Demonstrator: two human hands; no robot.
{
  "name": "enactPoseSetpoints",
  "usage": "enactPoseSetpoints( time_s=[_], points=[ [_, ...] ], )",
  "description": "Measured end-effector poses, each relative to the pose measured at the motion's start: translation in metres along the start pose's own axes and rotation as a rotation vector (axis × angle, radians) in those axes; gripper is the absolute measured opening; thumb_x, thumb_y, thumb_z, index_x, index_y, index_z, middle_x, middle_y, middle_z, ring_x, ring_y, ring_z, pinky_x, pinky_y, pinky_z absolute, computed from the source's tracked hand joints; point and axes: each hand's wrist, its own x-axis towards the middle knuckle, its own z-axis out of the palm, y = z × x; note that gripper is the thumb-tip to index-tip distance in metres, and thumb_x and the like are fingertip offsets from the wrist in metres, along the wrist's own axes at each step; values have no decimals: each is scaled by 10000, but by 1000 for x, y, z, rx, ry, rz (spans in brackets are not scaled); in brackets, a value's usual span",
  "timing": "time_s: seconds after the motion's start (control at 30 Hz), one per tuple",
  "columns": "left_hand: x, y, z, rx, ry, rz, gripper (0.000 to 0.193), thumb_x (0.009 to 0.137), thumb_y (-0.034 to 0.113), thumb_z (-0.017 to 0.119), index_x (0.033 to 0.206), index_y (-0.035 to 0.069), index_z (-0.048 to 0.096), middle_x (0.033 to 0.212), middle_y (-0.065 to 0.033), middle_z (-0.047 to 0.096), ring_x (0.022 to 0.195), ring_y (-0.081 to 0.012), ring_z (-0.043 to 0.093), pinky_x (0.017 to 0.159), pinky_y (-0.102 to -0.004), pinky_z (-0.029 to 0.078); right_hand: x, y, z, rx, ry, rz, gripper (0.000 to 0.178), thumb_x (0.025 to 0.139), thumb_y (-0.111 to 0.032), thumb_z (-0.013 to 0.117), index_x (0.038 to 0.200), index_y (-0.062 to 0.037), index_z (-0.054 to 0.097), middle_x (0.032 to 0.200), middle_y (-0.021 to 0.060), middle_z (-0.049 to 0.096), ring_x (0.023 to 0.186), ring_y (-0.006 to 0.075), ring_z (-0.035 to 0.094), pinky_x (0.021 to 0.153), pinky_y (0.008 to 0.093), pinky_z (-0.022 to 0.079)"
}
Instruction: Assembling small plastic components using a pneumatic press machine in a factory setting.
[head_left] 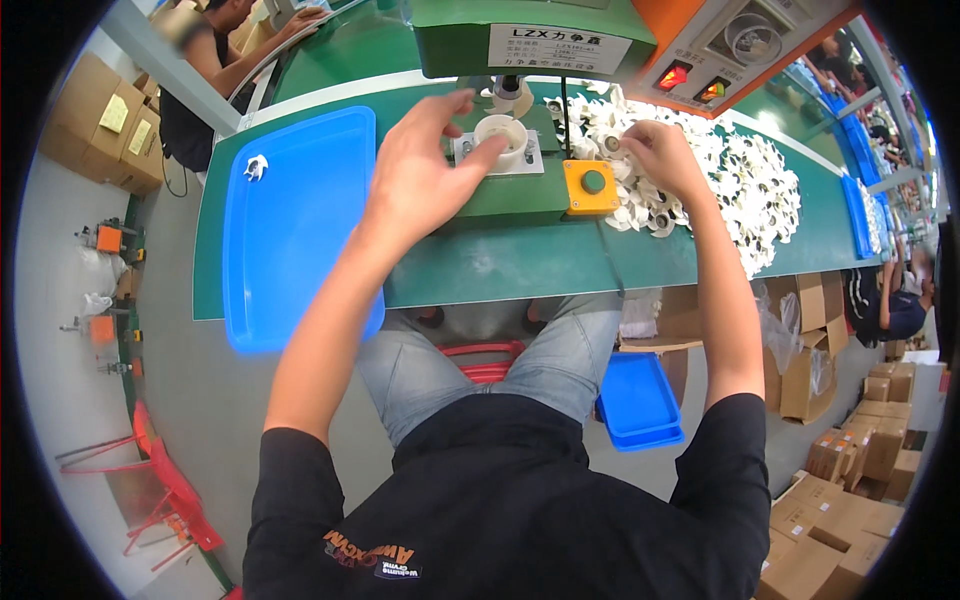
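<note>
White part (612, 145) in right fingers (645, 136), printed label (558, 49)

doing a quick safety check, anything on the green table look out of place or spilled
The blue tray juts past the near edge of the green table, so it looks misplaced. White parts lie in a loose heap at the right, which could pass for a spill.

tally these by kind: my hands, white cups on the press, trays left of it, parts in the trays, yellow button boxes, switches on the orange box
Left hand plus right hand: 2
White cup: 1
Blue tray: 1
White part: 1
Yellow button box: 1
Switches: 2
Total: 8
</note>
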Motion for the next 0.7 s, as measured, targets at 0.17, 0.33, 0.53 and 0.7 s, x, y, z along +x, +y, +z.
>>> enactPoseSetpoints(
  time_s=[0.17,0.33,0.53,0.7],
  points=[
    [21,15,11,-128,101,20,514,800,274,836,1208,12,666,1059,-135,708,856,-251,688,753,-369,562,-6,-34,8,237,160,68,190,942,-165,688,990,10,743,866,152,747,778,232,708,743,350,538],
    [21,-5,20,-102,-10,-62,513,780,254,860,1184,-14,690,938,-135,722,779,-245,701,753,-354,577,-7,-100,15,489,170,157,198,979,-152,685,1036,33,726,869,64,746,764,108,668,726,264,539],
    [2,-41,-19,96,145,-3,487,771,192,889,1182,9,706,1024,-129,746,828,-215,723,757,-331,581,11,-149,34,789,173,112,309,909,-257,713,1003,34,751,853,124,760,769,175,700,740,323,537],
    [-24,-110,-78,414,133,-49,488,790,229,878,1194,17,706,1034,-126,743,850,-217,718,783,-347,578,9,-161,38,808,224,130,229,957,-123,663,1060,78,701,937,97,752,804,135,687,783,279,557]
  ],
)
